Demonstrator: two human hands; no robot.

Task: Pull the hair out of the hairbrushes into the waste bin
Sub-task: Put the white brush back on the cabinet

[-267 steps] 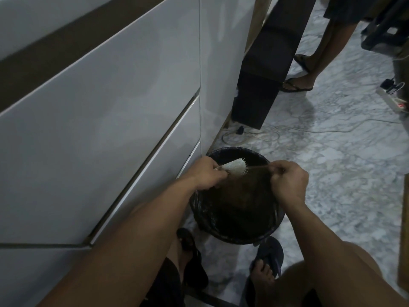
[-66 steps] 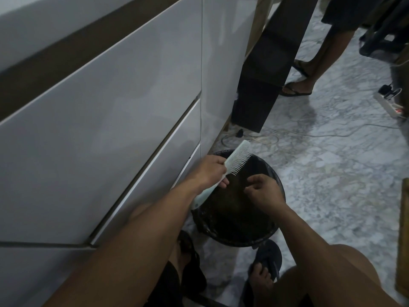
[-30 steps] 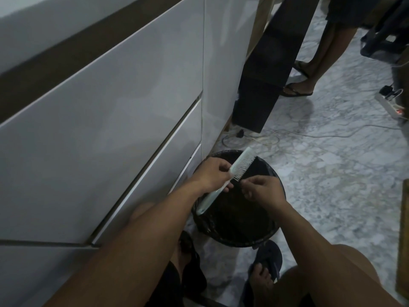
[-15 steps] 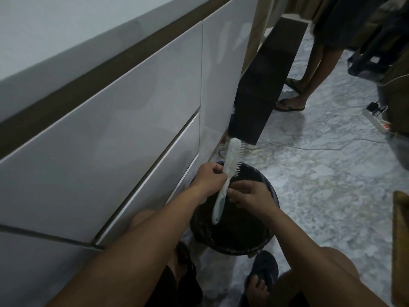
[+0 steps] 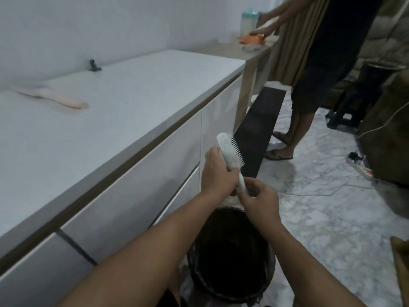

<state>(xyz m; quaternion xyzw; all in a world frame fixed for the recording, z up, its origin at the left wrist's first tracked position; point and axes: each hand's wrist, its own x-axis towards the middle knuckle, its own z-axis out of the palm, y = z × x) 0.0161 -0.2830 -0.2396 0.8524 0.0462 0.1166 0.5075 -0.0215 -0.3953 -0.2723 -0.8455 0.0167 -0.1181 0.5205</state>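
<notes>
One white plastic hairbrush [image 5: 230, 155] was held nearly upright above the waste bin [image 5: 231, 255], its narrow oblong head up, a row of short stiff bristles pointing right; no hair could be made out among them. The left hand [image 5: 218, 173] was closed around the neck just below the head; the right hand [image 5: 259, 201] was pinched shut on the rounded end of the handle. Both forearms were bare.

One bin, round and dark, with a glossy crinkled liner folded over its rim, stood on the floor directly beneath the hands and against the cabinet; its inside was too dark to read.

The cabinet [image 5: 137, 173] had smooth glossy white fronts with thin dark gaps, a brown band under a flat matt white top; on that top lay one pale pink elongated object [image 5: 57, 98], blurred, possibly a second brush, and one small dark item [image 5: 94, 65] by the wall.

The floor [image 5: 332, 207] was polished grey-white veined marble; one white power strip [image 5: 360, 167] and its thin cables lay on it. One bystander [image 5: 327, 63] in dark clothes and flip-flops stood well apart, beside a dark slanted panel [image 5: 259, 129].
</notes>
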